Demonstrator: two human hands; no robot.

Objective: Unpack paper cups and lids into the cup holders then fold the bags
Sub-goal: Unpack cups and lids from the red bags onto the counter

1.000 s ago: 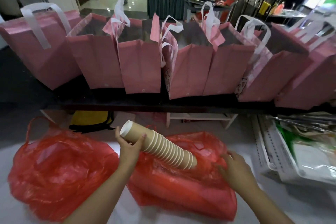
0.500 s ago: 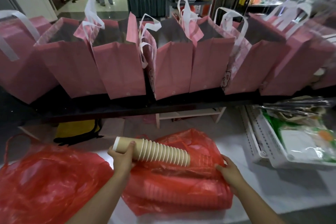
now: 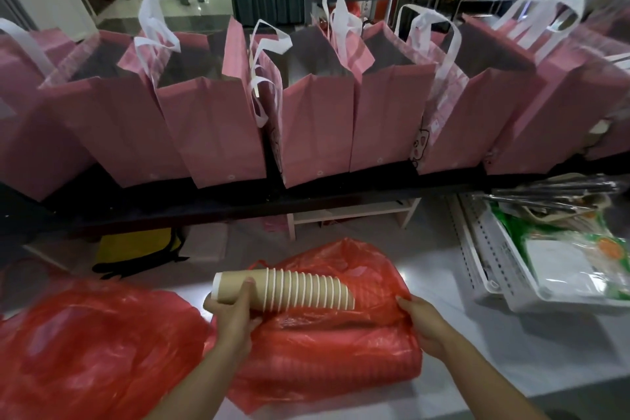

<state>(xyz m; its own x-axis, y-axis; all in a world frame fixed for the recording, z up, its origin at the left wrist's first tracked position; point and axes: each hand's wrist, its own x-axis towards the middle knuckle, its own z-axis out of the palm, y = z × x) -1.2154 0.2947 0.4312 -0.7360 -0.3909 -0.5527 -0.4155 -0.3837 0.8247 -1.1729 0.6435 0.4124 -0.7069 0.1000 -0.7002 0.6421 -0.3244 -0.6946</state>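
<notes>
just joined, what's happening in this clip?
A person is unpacking cups. The left hand grips a nested stack of paper cups, mostly out of a red plastic bag; the right hand holds the bag's edge. A second red bag lies to the left, pink tote bags behind.

Both forearms come up from the bottom edge, bare, angling toward each other a bit. Left hand (image 3: 233, 314) sits back-of-hand toward the camera, fingers curled round the near-horizontal stack of paper cups (image 3: 289, 290) close to its left end, thumb lying up over the top of it. Right hand (image 3: 422, 324) is off to the right at about the same height, wrist fairly straight, fingers bunched and pinching the edge of the red plastic bag (image 3: 327, 344). The two hands are well apart.
</notes>
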